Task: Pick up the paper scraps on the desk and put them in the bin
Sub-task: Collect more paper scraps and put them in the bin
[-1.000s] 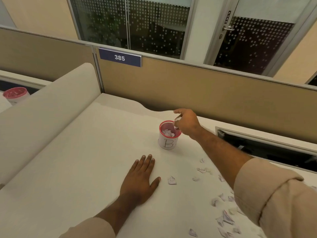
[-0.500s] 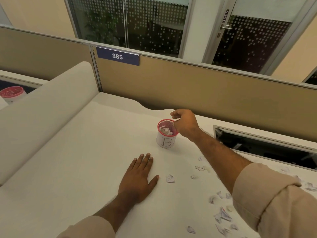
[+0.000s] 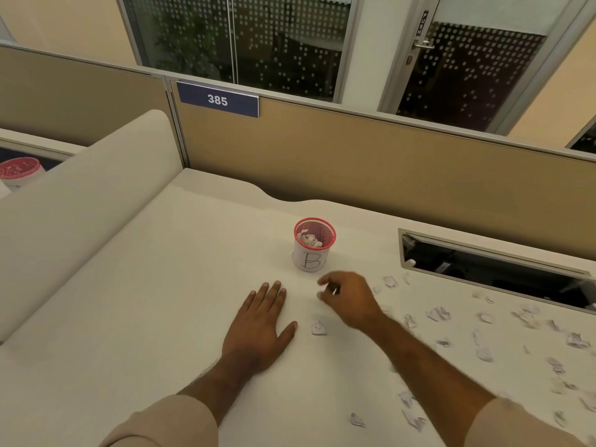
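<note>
A small red mesh bin with a white label marked "B" stands on the white desk and holds crumpled paper. My right hand hovers just in front of the bin, blurred, fingers loosely curled and empty. One crumpled scrap lies just below it, between my two hands. My left hand rests flat on the desk, fingers straight. Several more paper scraps are scattered over the right part of the desk.
A tan partition with a blue "385" sign closes the back. An open cable slot cuts into the desk at right. A raised white ledge runs along the left; another red bin stands beyond it.
My right hand has left the bin's rim and pulled back toward me, down over the desk, now empty. My left hand has stayed flat.
</note>
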Tool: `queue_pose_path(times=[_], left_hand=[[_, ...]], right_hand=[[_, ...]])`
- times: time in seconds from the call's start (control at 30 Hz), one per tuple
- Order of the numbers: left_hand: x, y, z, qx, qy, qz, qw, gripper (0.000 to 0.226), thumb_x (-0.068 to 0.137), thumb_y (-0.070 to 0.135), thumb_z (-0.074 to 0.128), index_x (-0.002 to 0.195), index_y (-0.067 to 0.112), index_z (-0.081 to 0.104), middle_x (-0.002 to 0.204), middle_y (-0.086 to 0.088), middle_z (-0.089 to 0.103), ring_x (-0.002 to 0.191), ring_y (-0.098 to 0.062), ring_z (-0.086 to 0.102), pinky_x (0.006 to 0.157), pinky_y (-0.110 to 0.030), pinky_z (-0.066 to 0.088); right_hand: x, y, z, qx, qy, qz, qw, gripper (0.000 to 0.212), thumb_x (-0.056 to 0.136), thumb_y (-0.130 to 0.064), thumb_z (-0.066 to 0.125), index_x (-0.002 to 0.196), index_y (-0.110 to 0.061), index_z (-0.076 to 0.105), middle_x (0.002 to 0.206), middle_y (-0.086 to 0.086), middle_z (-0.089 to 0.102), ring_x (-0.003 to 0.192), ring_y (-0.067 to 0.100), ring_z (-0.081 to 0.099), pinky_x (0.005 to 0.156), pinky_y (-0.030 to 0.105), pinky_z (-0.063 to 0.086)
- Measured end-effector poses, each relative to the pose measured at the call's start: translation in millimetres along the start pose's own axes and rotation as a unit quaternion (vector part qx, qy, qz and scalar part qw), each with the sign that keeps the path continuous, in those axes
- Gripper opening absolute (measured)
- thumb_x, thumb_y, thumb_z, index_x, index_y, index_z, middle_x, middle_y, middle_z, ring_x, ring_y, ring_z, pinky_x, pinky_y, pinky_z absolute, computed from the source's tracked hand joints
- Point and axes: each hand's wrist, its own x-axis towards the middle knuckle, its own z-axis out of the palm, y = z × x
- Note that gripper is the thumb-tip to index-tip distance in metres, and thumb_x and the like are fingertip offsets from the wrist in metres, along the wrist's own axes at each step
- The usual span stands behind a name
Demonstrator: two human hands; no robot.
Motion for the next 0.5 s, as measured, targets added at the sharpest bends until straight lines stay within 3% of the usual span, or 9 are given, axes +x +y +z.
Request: queue_pose_path(times=[0.1,0.17,0.3,0.5], left_hand=[[-0.1,-0.3,0.5,0.008,0.001,0.001,1.0,0.076,0.092,0.068,0.009,0.156,0.027,0.002,0.162,0.012,-0.008,0.148,-0.006,-0.014,0.119,-0.029,-0.008],[0.1,-0.7,0.9,0.006,0.002,0.002,1.0,0.076,0.092,0.068,0.009,0.156,0.026,0.004,0.162,0.012,-0.006,0.148,-0.006,-0.013,0.119,-0.028,-0.01],[0.1,-1.8,1.6,0.007,0.003,0.004,1.0,0.076,0.093,0.068,0.01,0.156,0.026,0.006,0.163,0.011,-0.004,0.149,-0.007,-0.01,0.119,-0.027,-0.009],[0.7,-2.0,1.5,0.001,0.005,0.0,1.0,0.076,0.093,0.067,0.013,0.156,0.026,0.009,0.163,0.011,-0.001,0.149,-0.007,-0.007,0.121,-0.029,-0.004]], right_hand=[[-19.3,15.4,12.8,-0.079,-0.115,-0.009,0.99,0.038,0.078,-0.032,0.073,0.114,-0.023,0.066,0.097,-0.004,0.062,0.08,0.007,0.054,0.076,0.019,0.042],[-27.3,19.0,19.2,-0.127,-0.158,-0.03,0.979,0.041,0.078,-0.034,0.07,0.117,-0.024,0.063,0.102,-0.003,0.056,0.089,0.012,0.053,0.081,0.027,0.044],[-37.6,20.5,27.0,-0.18,-0.131,-0.076,0.972,0.015,0.087,-0.019,0.057,0.097,-0.019,0.068,0.096,-0.001,0.057,0.09,0.018,0.057,0.072,0.024,0.04],[-64.0,34.5,12.4,-0.114,-0.067,-0.027,0.991,0.014,0.087,-0.012,0.056,0.088,-0.017,0.069,0.093,-0.004,0.063,0.085,0.011,0.057,0.078,0.027,0.048]])
